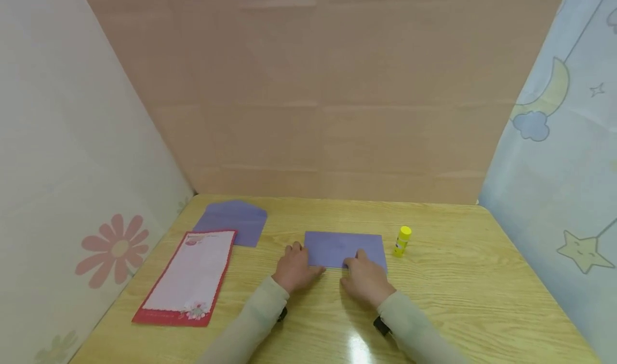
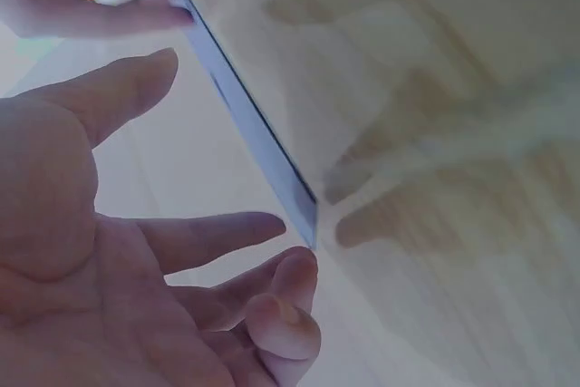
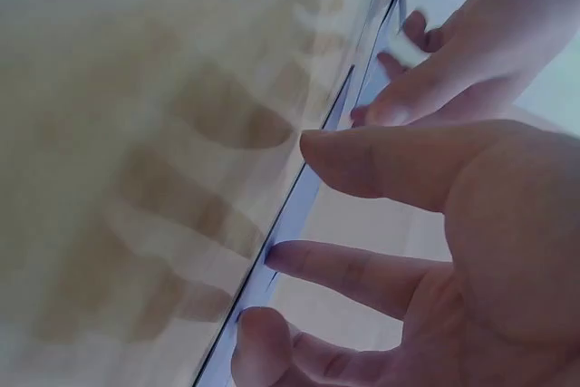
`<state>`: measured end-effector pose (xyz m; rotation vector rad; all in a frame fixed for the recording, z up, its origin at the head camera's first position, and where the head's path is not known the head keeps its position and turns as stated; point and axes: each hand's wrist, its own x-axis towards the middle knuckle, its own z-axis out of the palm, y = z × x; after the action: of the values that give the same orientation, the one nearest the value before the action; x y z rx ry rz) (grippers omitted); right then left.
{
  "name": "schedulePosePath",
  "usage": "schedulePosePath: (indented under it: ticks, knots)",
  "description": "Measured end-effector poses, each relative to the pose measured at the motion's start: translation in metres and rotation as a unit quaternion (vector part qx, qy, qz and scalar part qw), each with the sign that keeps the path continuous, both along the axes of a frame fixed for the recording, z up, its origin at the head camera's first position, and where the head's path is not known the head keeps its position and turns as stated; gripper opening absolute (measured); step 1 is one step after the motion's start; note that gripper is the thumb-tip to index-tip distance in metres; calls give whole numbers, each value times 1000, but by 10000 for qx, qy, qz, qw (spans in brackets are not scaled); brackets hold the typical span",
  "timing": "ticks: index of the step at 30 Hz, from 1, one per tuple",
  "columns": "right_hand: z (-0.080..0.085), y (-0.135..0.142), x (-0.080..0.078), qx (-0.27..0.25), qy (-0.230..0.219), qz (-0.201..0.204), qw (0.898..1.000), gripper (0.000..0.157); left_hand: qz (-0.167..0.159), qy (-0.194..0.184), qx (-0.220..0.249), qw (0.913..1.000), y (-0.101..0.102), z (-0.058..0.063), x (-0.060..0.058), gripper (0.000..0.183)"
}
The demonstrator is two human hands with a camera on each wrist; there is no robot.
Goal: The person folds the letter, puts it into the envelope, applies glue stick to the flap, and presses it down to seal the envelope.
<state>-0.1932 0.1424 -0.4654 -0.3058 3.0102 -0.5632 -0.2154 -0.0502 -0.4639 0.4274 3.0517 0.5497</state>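
On the table in front of me lies a flat purple envelope (image 1: 332,248), its long side running left to right. My left hand (image 1: 295,270) is at its left end, fingertips right at the short edge and thumb by the near edge. My right hand (image 1: 365,280) touches the near right part with its fingertips. In the left wrist view the envelope (image 2: 258,133) appears as a thin strip, with the left fingers (image 2: 227,233) loosely bent by its corner. In the right wrist view the right index finger (image 3: 335,269) meets the envelope.
A yellow glue stick (image 1: 402,241) stands upright to the right of the envelope. At the left lies a red-bordered sheet of letter paper (image 1: 190,273), overlapping a second purple envelope (image 1: 238,222) with its flap raised. Behind the wooden table (image 1: 482,289) rises a brown paper-covered wall (image 1: 318,85).
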Motion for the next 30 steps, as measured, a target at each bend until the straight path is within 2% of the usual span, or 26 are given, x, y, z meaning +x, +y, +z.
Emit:
schedulePosePath:
  ticks: [6,13,19,30]
  knots:
    - [-2,2,-27,28,-235,-100,9997,45,-310,-249,-223,9990,4,1,4,62]
    - [-2,4,-51,71,-290,-233,9993,48,-452,-396,-103,9981,6,0,10,57]
    - [-7,7,-67,72,-411,-359,9985,48,-540,-405,-20,9977,5,1,15,53]
    - [-7,11,-85,44,-455,-531,9975,52,-579,-437,125,9973,3,0,14,51]
